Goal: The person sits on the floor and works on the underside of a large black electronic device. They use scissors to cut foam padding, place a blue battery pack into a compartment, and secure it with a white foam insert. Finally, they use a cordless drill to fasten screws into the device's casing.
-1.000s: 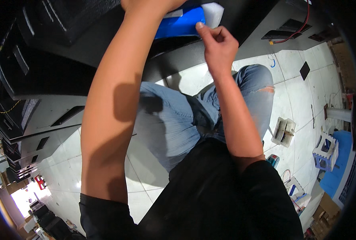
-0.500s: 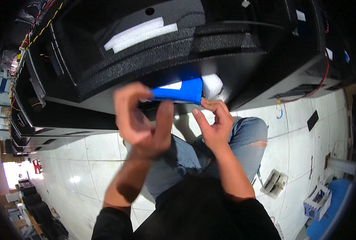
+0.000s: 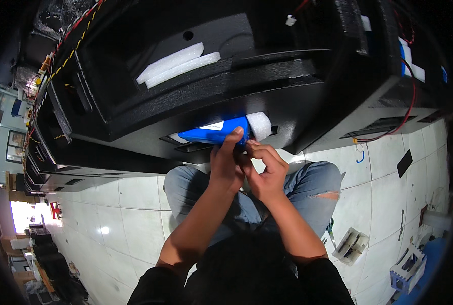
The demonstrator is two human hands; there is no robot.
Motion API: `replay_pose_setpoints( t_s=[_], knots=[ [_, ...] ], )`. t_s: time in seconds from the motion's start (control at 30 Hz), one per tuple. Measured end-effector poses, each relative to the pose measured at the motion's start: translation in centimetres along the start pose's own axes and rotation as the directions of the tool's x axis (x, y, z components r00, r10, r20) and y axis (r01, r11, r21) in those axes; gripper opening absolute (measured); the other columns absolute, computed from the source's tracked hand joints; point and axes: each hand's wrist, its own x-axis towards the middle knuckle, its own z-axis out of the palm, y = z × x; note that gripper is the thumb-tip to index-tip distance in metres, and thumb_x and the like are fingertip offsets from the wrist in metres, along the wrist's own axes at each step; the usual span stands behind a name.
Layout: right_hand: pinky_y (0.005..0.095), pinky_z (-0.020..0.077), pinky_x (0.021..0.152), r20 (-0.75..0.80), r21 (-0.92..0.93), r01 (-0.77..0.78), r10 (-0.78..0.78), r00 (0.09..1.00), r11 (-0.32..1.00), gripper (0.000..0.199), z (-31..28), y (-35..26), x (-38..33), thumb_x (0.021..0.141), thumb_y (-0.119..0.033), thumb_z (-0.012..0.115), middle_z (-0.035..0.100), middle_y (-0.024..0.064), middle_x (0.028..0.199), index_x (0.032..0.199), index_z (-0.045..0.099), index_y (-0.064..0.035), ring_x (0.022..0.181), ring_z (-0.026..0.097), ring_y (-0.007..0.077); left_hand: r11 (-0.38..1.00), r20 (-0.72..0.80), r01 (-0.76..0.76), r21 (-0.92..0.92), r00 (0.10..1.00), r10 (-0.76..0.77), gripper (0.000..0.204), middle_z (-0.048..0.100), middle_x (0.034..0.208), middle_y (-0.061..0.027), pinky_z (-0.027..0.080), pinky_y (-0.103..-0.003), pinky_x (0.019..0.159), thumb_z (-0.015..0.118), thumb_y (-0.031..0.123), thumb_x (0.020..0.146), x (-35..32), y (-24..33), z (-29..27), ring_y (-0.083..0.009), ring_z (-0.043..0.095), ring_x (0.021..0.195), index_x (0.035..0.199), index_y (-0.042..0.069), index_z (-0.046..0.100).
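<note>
A blue wrapped block with a white label, which looks like a battery pack (image 3: 202, 135), is in an opening in the lower face of a black cabinet (image 3: 150, 133). White foam (image 3: 259, 125) is against its right end, and a little white shows at its left end. My left hand (image 3: 227, 165) grips the pack's lower right corner, thumb up on the blue wrap, other fingers mostly hidden. Just beside it, my right hand (image 3: 268, 168) is closed in a pinch under that same corner. What lies between its fingertips is too small to make out.
Two white foam strips (image 3: 180, 65) lie in the cabinet's recess. Red and yellow wires run along its left edge; a red cable (image 3: 408, 109) hangs on the right. On the tiled floor are a parts tray (image 3: 351, 246), a black plate (image 3: 404, 163) and a small stool (image 3: 407, 268).
My left hand has moved right, from the pack's left end to its right corner beside my right hand. The pack sits lower in view, tilted slightly differently. The view has shifted a little.
</note>
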Motion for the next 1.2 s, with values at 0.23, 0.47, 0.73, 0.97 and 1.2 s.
replay_pose_setpoints(
  t_s=[0.23,0.47,0.73,0.97,1.2],
  knots=[
    [0.0397,0.0593,0.092,-0.047,-0.032,0.051,-0.052,0.998,0.998,0.027,0.6,0.3,-1.6,0.076,0.004,0.076,0.074,0.013,0.104,0.102,0.074,-0.002,0.099,0.073,0.0324,0.997,0.029,-0.05,-0.053,0.998,0.051,0.051,0.066,0.099,-0.0126,0.054,-0.042,0.091,0.079,0.033,0.083,-0.2,-0.9,-0.8,-0.0289,0.066,0.095,0.118,0.001,0.059],
    [0.0354,0.0609,0.085,0.08,-0.066,0.068,-0.062,0.995,0.996,0.027,-1.8,-0.4,-2.1,0.075,0.004,0.079,0.075,0.0124,0.1,0.1,0.076,-0.004,0.097,0.076,0.0276,0.996,0.071,-0.06,0.062,0.996,0.055,0.048,0.067,0.108,-0.016,0.055,-0.046,0.092,0.069,0.032,0.092,-1.7,-1.0,-2.6,-0.0324,0.068,0.101,0.127,0.001,0.056],
    [0.0355,0.0586,0.086,-0.006,0.024,0.083,-0.083,0.997,0.996,0.022,-1.1,0.3,-2.6,0.077,0.002,0.079,0.074,0.0122,0.098,0.098,0.073,-0.0028,0.095,0.074,0.0272,0.982,-0.157,-0.096,0.165,0.98,0.122,0.061,0.066,0.106,-0.0146,0.056,-0.042,0.087,0.084,0.026,0.081,-2.5,-0.2,2.0,-0.0288,0.068,0.096,0.123,-0.007,0.055],
    [0.0363,0.0586,0.085,0.005,0.093,0.051,-0.052,0.999,0.994,0.023,-1.1,-0.6,-2.4,0.078,-0.001,0.08,0.071,0.0121,0.102,0.1,0.073,-0.0035,0.096,0.073,0.029,0.97,-0.108,-0.188,0.152,0.973,0.205,0.06,0.066,0.104,-0.0149,0.056,-0.041,0.087,0.083,0.027,0.081,-2.5,0.0,1.2,-0.0276,0.068,0.094,0.125,-0.003,0.055],
    [0.0382,0.0588,0.083,-0.019,0.088,0.136,-0.135,0.991,0.987,0.023,-1.0,0.2,-2.7,0.08,0.0,0.078,0.069,0.0124,0.106,0.102,0.071,-0.0033,0.097,0.071,0.0313,0.979,-0.079,-0.16,0.123,0.982,0.171,0.05,0.068,0.099,-0.0153,0.059,-0.037,0.075,0.081,0.024,0.084,-2.8,0.1,1.8,-0.0267,0.071,0.08,0.116,-0.005,0.056]
  ],
)
